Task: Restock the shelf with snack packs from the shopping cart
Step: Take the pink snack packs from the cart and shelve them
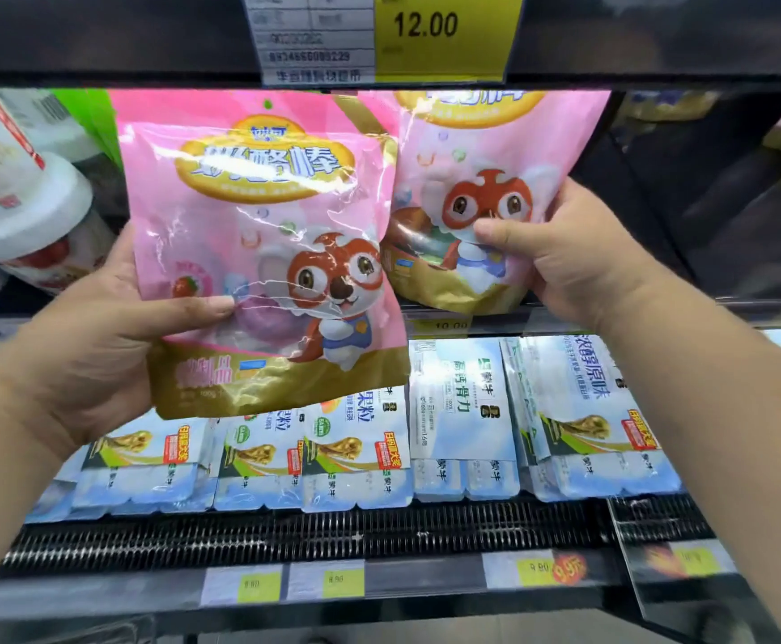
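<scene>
Left hand [100,332], right hand [570,253] (both upraised) round packs [258,234]

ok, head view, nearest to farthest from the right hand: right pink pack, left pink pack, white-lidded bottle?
1. right pink pack, held by the right hand.
2. left pink pack, centre, in the left hand.
3. white-lidded bottle, far left.

**Off-task stock and price tags**

At the top edge I see a yellow 12.00 tag [444,30] touching a white label [314,39] on its left. White cups [17,202] with red print sit at the far left. Lower down, blue-and-white packs [356,457] overlap in a row along the back of a black grille [333,536]. Small yellow tags [258,585] line the rail [100,592] at its front edge. A red sticker [570,567] touches the right-hand one.
</scene>
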A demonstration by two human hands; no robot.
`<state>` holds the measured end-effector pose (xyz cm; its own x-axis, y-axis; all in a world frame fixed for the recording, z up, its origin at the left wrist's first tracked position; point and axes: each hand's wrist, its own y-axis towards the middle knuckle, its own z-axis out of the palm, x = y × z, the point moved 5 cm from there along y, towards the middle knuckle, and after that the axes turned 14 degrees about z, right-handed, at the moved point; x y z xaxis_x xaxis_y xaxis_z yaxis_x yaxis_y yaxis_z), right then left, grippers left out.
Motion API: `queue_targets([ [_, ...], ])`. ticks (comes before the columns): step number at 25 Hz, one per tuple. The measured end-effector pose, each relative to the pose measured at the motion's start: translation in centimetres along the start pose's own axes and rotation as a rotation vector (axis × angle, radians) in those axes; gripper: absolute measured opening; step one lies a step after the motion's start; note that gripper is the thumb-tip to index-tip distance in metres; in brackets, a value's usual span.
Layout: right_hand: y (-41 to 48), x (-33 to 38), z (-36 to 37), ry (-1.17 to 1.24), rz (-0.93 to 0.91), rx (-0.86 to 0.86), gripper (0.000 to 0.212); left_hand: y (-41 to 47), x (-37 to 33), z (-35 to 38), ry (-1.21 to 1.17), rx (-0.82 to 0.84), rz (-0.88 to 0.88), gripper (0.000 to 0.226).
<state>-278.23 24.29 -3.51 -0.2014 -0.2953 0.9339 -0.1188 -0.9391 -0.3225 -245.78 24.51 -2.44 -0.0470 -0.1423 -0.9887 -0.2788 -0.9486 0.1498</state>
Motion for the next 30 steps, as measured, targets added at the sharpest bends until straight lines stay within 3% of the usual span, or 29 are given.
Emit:
queue_targets([
  [3,-0.6,-0.9,-0.2,-0.122,0.136,0.113,0.069,0.8,0.0,2.5,-0.104,-0.013,-0.048,0.077],
  [5,-0.4,-0.9,-0.3,-0.222,0.169,0.134,0.068,0.9,0.5,2.5,-0.114,-0.046,-0.059,0.075],
  [7,0.3,-0.3,-0.5,-0.316,0.138,0.069,0.062,1.2,0.8,2.3,-0.129,-0.070,-0.073,0.073],
  [11,2.3,0.9,-1.7,-0.418,-0.011,-0.207,0.072,1.6,1.6,2.2,-0.122,-0.098,-0.086,0.075],
  [14,3.1,0.3,-2.3,-0.386,-0.068,-0.385,0.058,1.9,2.1,2.2,-0.139,-0.103,-0.093,0.078],
  [18,4.0,-0.9,-2.4,-0.378,-0.137,-0.471,0.045,2.3,2.5,2.9,-0.155,-0.102,-0.103,0.075],
  [30,6.7,-0.2,-1.7,-0.448,-0.194,-0.616,0.054,3.2,2.8,4.0,-0.211,-0.068,-0.150,0.078],
])
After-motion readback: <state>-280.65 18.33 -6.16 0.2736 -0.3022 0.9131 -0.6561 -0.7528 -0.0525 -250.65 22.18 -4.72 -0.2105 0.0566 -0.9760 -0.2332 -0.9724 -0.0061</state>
